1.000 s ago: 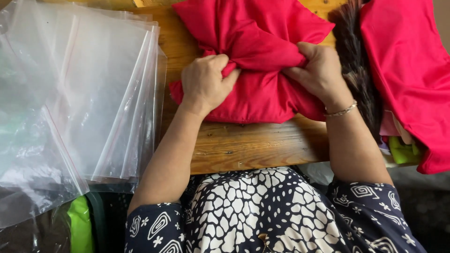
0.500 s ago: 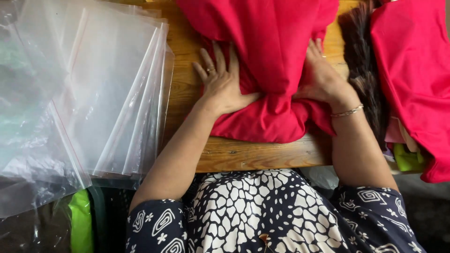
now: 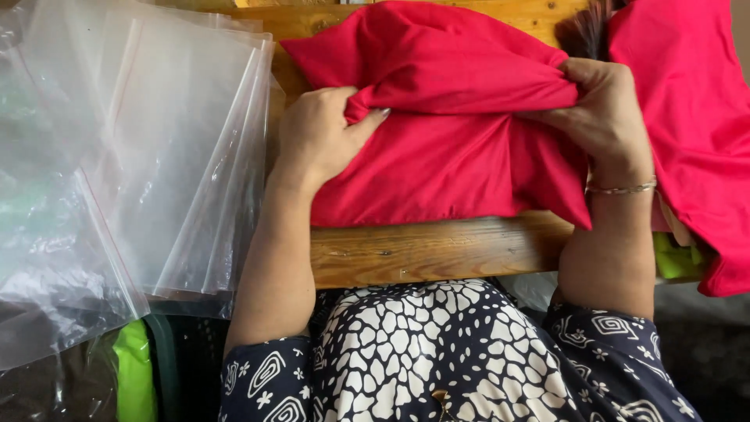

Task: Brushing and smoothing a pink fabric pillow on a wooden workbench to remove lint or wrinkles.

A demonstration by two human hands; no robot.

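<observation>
Both hands, left (image 3: pixel 316 137) & right (image 3: pixel 601 113), clamped on red cloth (image 3: pixel 437 148) atop wooden table (image 3: pixel 437 250)

The person wears a navy top (image 3: pixel 469 359) with white patterns and a thin wrist bracelet (image 3: pixel 621 188).

Wooden plank surface (image 3: pixel 437 250), knots showing along the near edge. The red cloth (image 3: pixel 437 156) is bunched up in the middle of it. Left of the cloth, a fanned stack of clear plastic bags (image 3: pixel 156 156); right of it, more red fabric (image 3: pixel 695 133) draping over the edge.
</observation>
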